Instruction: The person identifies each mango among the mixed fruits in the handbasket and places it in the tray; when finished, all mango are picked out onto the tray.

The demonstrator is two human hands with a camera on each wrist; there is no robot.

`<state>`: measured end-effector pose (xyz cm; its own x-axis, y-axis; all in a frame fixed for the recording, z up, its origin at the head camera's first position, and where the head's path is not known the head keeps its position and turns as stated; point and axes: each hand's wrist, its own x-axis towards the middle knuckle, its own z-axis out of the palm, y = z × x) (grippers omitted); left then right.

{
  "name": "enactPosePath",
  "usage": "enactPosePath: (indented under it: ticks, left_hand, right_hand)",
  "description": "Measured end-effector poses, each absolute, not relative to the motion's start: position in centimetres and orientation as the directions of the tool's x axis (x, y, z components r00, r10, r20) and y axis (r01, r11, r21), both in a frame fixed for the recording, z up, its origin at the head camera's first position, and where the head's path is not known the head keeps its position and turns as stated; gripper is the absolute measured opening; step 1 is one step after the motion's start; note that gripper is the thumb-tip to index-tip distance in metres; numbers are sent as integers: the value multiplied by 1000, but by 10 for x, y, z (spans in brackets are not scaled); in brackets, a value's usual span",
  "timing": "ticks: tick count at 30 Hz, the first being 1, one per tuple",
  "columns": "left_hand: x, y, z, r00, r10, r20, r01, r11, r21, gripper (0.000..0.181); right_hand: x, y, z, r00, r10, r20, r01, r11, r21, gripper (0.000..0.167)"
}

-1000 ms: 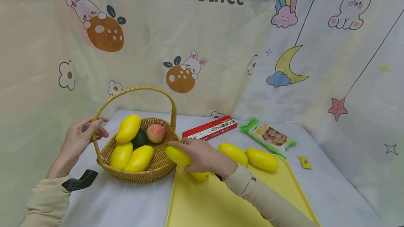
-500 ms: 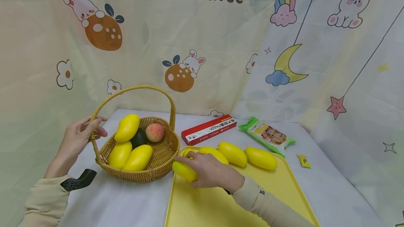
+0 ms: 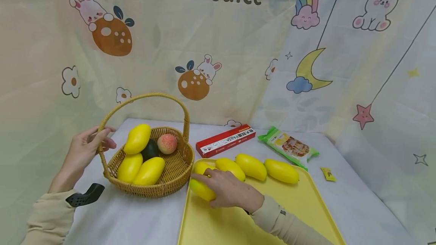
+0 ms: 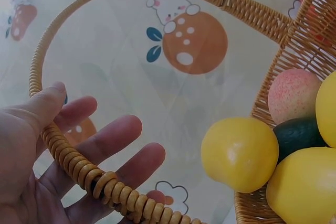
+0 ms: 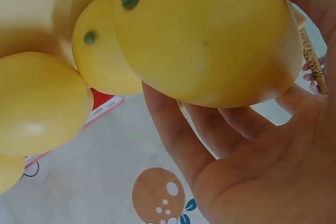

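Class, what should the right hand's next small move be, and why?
The right hand should probably set its mango down on the tray: it grips that mango over the tray, near other mangoes lying there. Whether it touches the tray is unclear.

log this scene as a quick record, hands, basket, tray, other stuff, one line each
left hand: at the basket handle, thumb on one side, fingers on the other
right hand: holds a yellow mango over the near left part of the row
basket: three yellow mangoes, one peach, one dark green fruit partly hidden
tray: yellow; four more mangoes along its far edge
other items: red pasta box, green-edged food packet, small yellow packet
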<state>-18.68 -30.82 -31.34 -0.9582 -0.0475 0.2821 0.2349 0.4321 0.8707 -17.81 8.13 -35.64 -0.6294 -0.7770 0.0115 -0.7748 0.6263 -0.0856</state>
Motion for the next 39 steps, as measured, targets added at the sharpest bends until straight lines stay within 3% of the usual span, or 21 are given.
enactPosePath:
  ticks: [27,35,39]
  left_hand:
    - [-189,-307,-315,-956,-53,288,241,415,877,24]
    - [-188,-308,-315,-958,-56,281,232,422,876,25]
    - [-188,-307,-314,-957,-56,283,235,418,878,25]
  right_hand:
    - [-180,84,-370,-637,-770,-31,-766,637,-84,66]
    - [-184,79,-346,-654,-756,11,-754,651,-88,61]
    - [-190,68,-331,-617,-784,72,-787,612,-78,55]
